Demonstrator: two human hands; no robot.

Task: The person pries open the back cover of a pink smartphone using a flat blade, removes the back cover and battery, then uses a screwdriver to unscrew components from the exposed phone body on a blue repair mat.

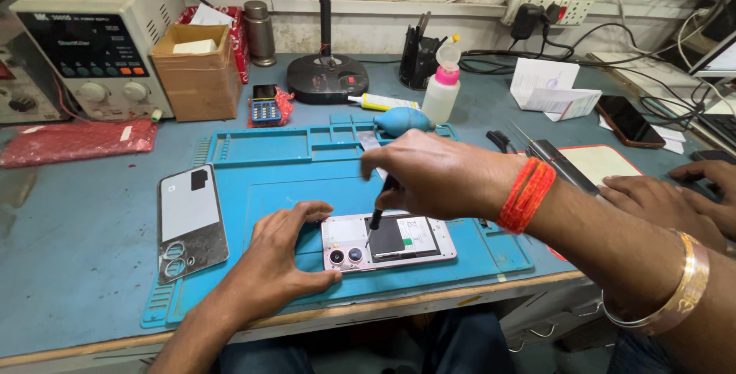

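1. Blue desk against a stained wall, with a wall socket and cables at upper right of the frame.
2. Teal mat, centre, lying on the desk.
3. Phone, back removed, lying flat on the mat at lower centre, cameras toward the left.
4. Left hand, lower centre-left: fingers spread, thumb and fingertips pressed to the phone's left end.
5. Right hand, centre: grip pinched on a dark tool, whose tip touches the phone's inside.
6. Back cover, left on the mat, inner face up.
7. Blower and squeeze bottle, upper centre, behind the mat.
8. Power supply and cardboard box, upper left.
9. Another person's hands, right edge, resting on the desk near a dark phone.
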